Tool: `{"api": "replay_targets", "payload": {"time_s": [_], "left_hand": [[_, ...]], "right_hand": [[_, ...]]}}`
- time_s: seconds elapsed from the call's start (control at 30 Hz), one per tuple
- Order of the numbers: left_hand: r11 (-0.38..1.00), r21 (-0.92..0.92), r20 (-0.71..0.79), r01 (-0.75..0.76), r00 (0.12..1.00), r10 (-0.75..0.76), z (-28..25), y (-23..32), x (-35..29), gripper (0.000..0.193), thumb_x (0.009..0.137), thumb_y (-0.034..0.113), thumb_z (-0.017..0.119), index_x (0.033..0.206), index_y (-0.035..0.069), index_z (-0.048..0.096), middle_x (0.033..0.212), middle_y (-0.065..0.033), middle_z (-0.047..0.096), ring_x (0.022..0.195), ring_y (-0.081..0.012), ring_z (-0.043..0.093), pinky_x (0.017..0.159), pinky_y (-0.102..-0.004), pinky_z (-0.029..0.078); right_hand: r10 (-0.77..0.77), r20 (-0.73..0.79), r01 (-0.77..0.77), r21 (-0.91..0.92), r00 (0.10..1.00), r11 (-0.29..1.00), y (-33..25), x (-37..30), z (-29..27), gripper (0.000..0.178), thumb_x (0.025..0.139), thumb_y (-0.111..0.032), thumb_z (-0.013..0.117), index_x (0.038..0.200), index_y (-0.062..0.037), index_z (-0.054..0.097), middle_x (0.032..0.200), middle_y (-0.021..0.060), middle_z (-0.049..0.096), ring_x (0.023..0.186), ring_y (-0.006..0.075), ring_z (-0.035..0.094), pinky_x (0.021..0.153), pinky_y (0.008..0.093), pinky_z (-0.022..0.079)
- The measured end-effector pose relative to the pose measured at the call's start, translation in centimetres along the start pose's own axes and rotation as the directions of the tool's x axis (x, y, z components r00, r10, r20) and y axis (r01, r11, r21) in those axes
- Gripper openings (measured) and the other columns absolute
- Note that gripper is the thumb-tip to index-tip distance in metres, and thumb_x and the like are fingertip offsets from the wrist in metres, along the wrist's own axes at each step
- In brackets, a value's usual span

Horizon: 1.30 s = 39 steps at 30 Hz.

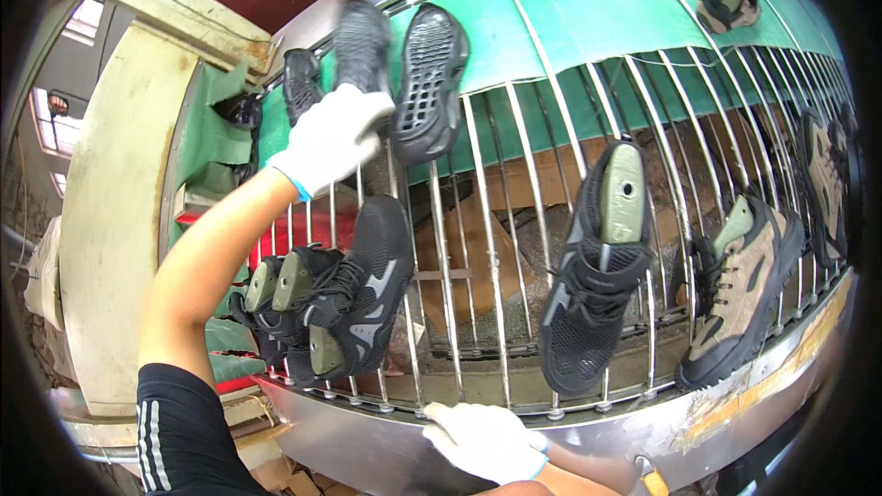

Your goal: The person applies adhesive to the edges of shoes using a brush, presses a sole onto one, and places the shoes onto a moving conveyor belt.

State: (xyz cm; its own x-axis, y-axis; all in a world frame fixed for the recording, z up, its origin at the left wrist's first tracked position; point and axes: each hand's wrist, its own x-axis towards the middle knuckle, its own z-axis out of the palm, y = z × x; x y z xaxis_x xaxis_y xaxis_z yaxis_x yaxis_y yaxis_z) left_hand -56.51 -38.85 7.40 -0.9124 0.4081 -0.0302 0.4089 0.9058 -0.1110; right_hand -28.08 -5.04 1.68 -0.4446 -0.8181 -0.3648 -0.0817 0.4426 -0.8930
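Observation:
In a white glove, my left hand (335,133) is closed on the near end of a black shoe sole (360,37), which is blurred by motion. Just right of it lies another black sole (430,83) with a grid of square openings, on the rods and green sheet. A third dark sole (301,83) sits to its left. My right hand (487,441), gloved too, is at the metal front edge with its fingers loosely apart and nothing visible in them. Nearest my left forearm, black lace-up shoes (363,289) with green lasts stand bunched on the rods.
The conveyor of metal rods (501,312) carries a black strap shoe (597,285) and a tan shoe (744,298), both with green lasts. Farther back lies another tan shoe (729,5) on the green sheet (588,14). A cream machine housing (129,193) borders the left side.

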Motion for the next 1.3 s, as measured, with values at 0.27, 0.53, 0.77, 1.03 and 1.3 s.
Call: {"api": "replay_targets", "payload": {"time_s": [0.27,0.53,0.77,1.03,1.3], "left_hand": [[0.974,0.193,-0.124,0.121,0.987,-0.099,4.3,6.5,1.4,0.083,0.066,0.046,0.096,0.140,0.018,0.071,0.160,-0.0322,0.044,0.147,-0.0517,0.039,0.119,-0.0635,0.033],[0.989,0.093,-0.296,0.117,0.951,-0.085,3.2,8.3,1.8,0.059,0.069,0.028,0.086,0.122,0.003,0.073,0.146,-0.0192,0.060,0.132,-0.0429,0.056,0.115,-0.0500,0.049],[0.995,0.079,-0.507,0.058,0.862,-0.010,-9.1,14.8,-9.8,0.068,0.068,0.022,0.084,0.131,0.005,0.065,0.133,-0.0189,0.064,0.125,-0.0408,0.058,0.109,-0.0471,0.048],[0.964,0.143,-0.340,-0.224,0.904,0.260,-14.9,32.8,-43.2,0.045,0.053,0.011,0.079,0.097,0.010,0.069,0.125,-0.0095,0.069,0.094,-0.0329,0.062,0.081,-0.0482,0.047],[0.982,-0.086,-0.403,0.170,0.895,-0.191,0.8,37.2,-59.1,0.055,0.048,0.018,0.088,0.100,0.011,0.070,0.129,-0.0098,0.065,0.114,-0.0330,0.061,0.091,-0.0502,0.047]], "right_hand": [[-0.302,-0.375,0.269,-0.140,0.876,0.953,2.4,0.0,3.4,0.033,0.108,-0.037,0.063,0.126,-0.0101,0.069,0.085,0.0087,0.066,0.070,0.0282,0.070,0.063,0.0419,0.058],[-0.322,-0.423,0.266,-0.188,0.847,0.946,2.2,-0.5,4.6,0.032,0.109,-0.037,0.060,0.123,-0.0090,0.065,0.091,0.0110,0.069,0.084,0.0306,0.073,0.073,0.0442,0.061],[-0.273,-0.427,0.199,-0.210,0.862,0.957,0.8,-1.1,5.8,0.034,0.109,-0.037,0.058,0.123,-0.0085,0.069,0.111,0.0177,0.076,0.101,0.0386,0.075,0.093,0.0488,0.060],[-0.292,-0.827,0.137,-0.259,0.481,0.956,4.0,-4.3,10.7,0.033,0.101,-0.026,0.069,0.130,-0.0090,0.069,0.116,0.0207,0.075,0.105,0.0448,0.073,0.094,0.0517,0.059],[-0.280,-0.665,-0.050,-0.432,0.692,0.901,2.5,-13.5,14.7,0.043,0.101,-0.036,0.071,0.137,-0.0126,0.069,0.121,0.0149,0.077,0.106,0.0335,0.077,0.096,0.0434,0.061]]}}
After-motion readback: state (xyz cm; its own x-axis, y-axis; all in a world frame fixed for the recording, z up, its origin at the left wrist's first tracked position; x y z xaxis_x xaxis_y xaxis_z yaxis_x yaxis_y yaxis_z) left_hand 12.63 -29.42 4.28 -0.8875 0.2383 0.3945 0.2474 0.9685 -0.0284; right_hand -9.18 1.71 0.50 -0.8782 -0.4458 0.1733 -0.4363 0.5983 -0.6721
